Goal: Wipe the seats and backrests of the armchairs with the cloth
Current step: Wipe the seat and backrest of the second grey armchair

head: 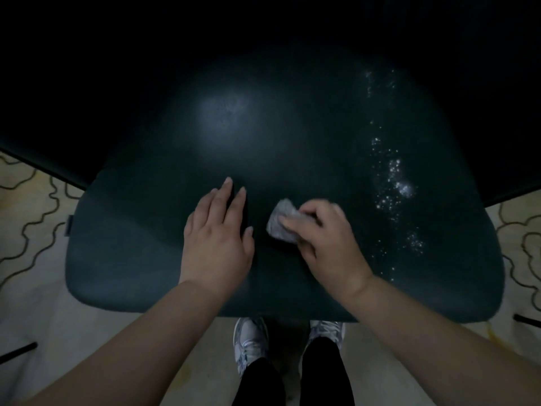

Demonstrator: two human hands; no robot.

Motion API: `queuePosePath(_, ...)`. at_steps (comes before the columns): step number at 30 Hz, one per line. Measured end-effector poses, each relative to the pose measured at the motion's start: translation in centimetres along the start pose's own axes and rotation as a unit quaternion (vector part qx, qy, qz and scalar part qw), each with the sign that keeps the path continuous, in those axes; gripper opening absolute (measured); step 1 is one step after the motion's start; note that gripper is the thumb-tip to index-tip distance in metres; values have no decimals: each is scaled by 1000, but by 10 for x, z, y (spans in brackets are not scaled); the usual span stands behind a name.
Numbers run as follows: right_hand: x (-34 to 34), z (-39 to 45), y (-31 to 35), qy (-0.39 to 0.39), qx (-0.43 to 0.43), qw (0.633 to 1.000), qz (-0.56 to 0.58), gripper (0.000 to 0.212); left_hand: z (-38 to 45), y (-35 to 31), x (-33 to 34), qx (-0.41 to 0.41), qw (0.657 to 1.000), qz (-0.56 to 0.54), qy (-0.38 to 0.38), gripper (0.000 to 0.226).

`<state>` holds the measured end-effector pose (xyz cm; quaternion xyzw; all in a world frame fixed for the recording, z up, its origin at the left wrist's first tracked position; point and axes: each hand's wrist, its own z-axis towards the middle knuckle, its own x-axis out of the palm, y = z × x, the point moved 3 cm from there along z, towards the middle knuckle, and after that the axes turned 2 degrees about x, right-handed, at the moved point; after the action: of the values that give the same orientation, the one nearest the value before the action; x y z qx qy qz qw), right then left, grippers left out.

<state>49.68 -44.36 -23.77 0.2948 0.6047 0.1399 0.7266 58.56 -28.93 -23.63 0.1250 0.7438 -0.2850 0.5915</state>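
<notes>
Forearms, two, bare, entering from the lower corners of the frame and converging on the seat. Left hand [218,238]: fingers straight and slightly spread, palm laid flat on the seat left of centre, holding nothing; judged to be bracing the body while the other hand works. Right hand [328,241]: fingers curled round the cloth [282,222], pressing it onto the upholstery; motion blur at the knuckles suggests a wiping stroke in progress. Cloth: small grey wad, bunched, just right of the left hand's fingertips, close to them but apart, near the middle of the frame. Armchair seat [123,259]: dark, smooth, rounded at the front corners, filling the centre of the frame; a soft glare patch upper left of centre. Droplets [395,183]: a glistening speckled trail running down the right part of the seat, to the right of the cloth and not yet wiped; judged the next area to cover. Backrest: presumably in the black upper part of the frame, too dark to make out. Shoes [251,341]: pale pair, with dark trouser legs, at lower centre under the seat's front edge. Floor [32,206]: light, with a dark looping line pattern, at both sides. Chair legs: thin dark bars at the far left and right edges. Nothing obstructs the stroke toward the droplets.
</notes>
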Motion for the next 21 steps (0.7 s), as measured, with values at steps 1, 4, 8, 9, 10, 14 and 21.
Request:
queuePosePath(1,-3,-12,-1,21,-15,1000,-1,29,-2,0,1,3,1000,2,1,60)
queuePosePath(4,-19,-14,-20,14,-14,1000,-18,28,-8,1,3,7,1000,7,6,60)
queuePosePath(8,-8,15,-18,-67,97,993,-10,35,-12,-1,5,0,1000,7,14,60)
queuePosePath(9,-1,12,-8,-63,91,994,-8,35,-12,-2,5,-3,1000,5,13,60)
queuePosePath(10,8,4,1,-47,60,997,-12,33,-12,-2,4,-6,1000,2,14,60)
queuePosePath(14,3,-43,2,13,-8,1000,-4,28,-14,-3,5,-2,1000,6,17,60)
queuePosePath(21,-11,-1,-20,-111,130,985,-16,39,-19,-11,11,-8,1000,5,17,60)
